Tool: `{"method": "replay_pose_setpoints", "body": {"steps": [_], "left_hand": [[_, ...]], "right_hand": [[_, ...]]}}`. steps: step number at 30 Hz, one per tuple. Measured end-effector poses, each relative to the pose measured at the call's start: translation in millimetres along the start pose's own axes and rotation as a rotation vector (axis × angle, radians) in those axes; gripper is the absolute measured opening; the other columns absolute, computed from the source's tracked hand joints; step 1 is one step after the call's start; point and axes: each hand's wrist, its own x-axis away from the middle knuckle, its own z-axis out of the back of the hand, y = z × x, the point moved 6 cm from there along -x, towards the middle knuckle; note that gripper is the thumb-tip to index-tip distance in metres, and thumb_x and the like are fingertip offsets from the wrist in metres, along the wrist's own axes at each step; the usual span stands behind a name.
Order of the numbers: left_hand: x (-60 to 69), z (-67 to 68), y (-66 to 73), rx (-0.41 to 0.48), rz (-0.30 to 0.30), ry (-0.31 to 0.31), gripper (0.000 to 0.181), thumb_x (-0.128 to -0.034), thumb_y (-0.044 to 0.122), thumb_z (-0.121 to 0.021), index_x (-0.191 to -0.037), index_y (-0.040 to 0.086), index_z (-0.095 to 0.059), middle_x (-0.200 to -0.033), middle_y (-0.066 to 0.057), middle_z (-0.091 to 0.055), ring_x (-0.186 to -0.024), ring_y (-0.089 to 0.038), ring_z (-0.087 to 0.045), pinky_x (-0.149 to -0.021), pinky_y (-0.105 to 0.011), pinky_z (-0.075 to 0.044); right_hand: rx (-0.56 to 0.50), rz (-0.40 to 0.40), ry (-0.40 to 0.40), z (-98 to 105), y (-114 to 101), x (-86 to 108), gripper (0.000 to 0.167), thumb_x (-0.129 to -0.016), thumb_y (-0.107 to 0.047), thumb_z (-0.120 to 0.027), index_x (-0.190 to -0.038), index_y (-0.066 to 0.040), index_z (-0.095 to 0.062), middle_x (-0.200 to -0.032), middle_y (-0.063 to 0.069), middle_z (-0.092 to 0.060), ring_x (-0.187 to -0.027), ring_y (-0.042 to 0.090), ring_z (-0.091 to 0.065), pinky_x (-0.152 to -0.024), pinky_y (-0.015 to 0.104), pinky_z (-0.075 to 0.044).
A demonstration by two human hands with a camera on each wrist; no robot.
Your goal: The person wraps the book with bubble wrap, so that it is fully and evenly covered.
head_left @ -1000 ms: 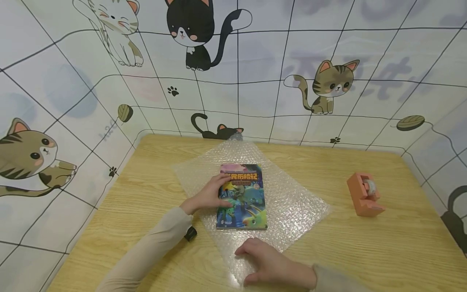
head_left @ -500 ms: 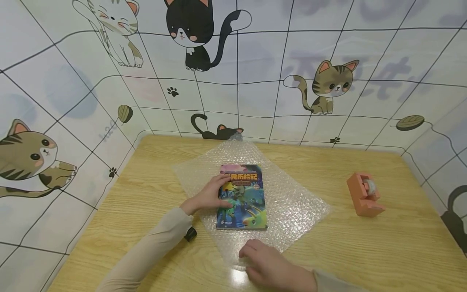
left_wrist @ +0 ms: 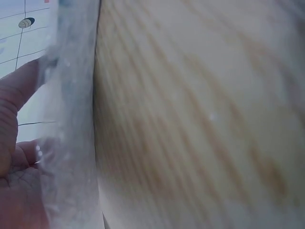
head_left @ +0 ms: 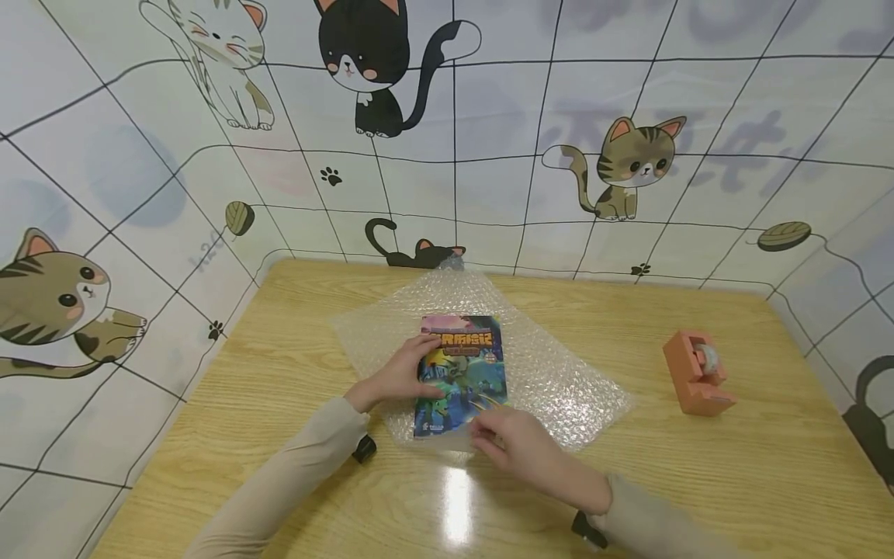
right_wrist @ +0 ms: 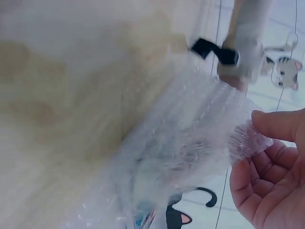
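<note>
A colourful book (head_left: pixel 464 373) lies on a sheet of clear bubble wrap (head_left: pixel 559 365), set like a diamond on the table. My left hand (head_left: pixel 400 376) rests on the left side of the cover, fingers and thumb spread. The left wrist view shows this hand (left_wrist: pixel 16 129) beside the blurred wrap edge (left_wrist: pixel 71 143). With my right hand (head_left: pixel 524 449) I pinch the wrap's near corner, raised and folded over the book's lower edge. In the right wrist view, thumb and fingers of that hand (right_wrist: pixel 279 176) grip the bubble wrap (right_wrist: pixel 195 133), and part of the book shows blurred behind it.
An orange tape dispenser (head_left: pixel 698 374) with a roll of tape stands on the right of the wooden table (head_left: pixel 335 505). Behind and at both sides rises a white cloth wall (head_left: pixel 503 194) printed with cats and grid lines.
My right hand has taken the near corner of the bubble wrap and moved it up and away from me, onto the book's lower edge. The left hand and book stay put.
</note>
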Motion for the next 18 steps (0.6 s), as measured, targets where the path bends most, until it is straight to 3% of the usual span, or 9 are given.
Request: {"method": "replay_pose_setpoints", "body": {"steps": [4,10,18], "left_hand": [[-0.3,-0.5,-1.3,0.002,-0.006,0.008,0.093,-0.0668,0.027,-0.085,-0.138,-0.008,-0.037,-0.145,-0.022,-0.033,-0.132,-0.038,-0.03,-0.108,-0.049,-0.028],[-1.2,-1.1,-3.2,0.0,-0.018,0.013,0.09,-0.0677,0.024,-0.084,-0.138,-0.008,-0.038,-0.144,-0.022,-0.034,-0.132,-0.038,-0.03,-0.108,-0.049,-0.028],[-0.8,-1.8,-2.8,-0.022,-0.043,0.014,0.085,-0.0695,0.014,-0.081,-0.138,-0.008,-0.037,-0.143,-0.023,-0.035,-0.132,-0.039,-0.031,-0.107,-0.05,-0.03]], "right_hand": [[-0.053,-0.053,-0.005,5,13,-12.9,0.01,-0.08,-0.002,-0.071,-0.081,-0.008,-0.063,-0.074,-0.003,-0.063,-0.066,0.004,-0.055,-0.058,0.021,-0.05],[-0.114,-0.102,-0.001,6,30,-29.1,0.007,-0.082,-0.001,-0.069,-0.081,-0.005,-0.064,-0.074,0.0,-0.063,-0.064,0.006,-0.055,-0.057,0.019,-0.048],[-0.162,-0.208,-0.022,-4,59,-41.3,0.007,-0.085,-0.006,-0.067,-0.082,0.0,-0.065,-0.077,0.003,-0.065,-0.068,0.012,-0.06,-0.062,0.021,-0.051]]}}
